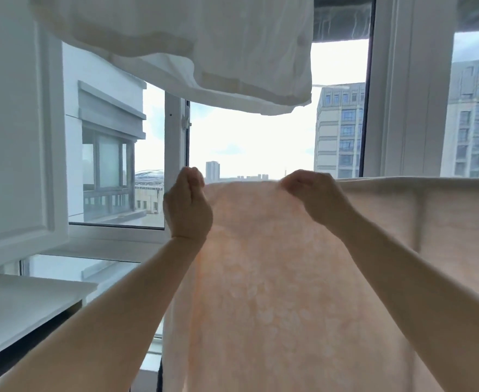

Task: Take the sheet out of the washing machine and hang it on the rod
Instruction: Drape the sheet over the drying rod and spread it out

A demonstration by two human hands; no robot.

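we see two bare forearms reaching up and forward from the bottom corners of the view. between them hangs the sheet, pale peach with a faint blotchy pattern, lit from behind by the window so that it glows. it falls straight down from its top edge and runs out of view at the bottom.

our left hand is at the sheet's upper left corner, fingers curled into a fist around the top edge, thumb side toward the cloth. our right hand is a little way along the same top edge, fingers bent down and pinching the fabric. the stretch of edge between the two hands is pulled fairly level. to the right of the right hand the sheet carries on as a paler, folded-over band to the right edge of the view. we cannot make out the rod itself; the cloth hides whatever is under that edge.

low on the left sits a white ledge, and above it a white cabinet panel. overhead, a white cloth hangs down, its hem well above the hands. beyond everything is the window frame, with tall buildings and a bright overcast sky outside.
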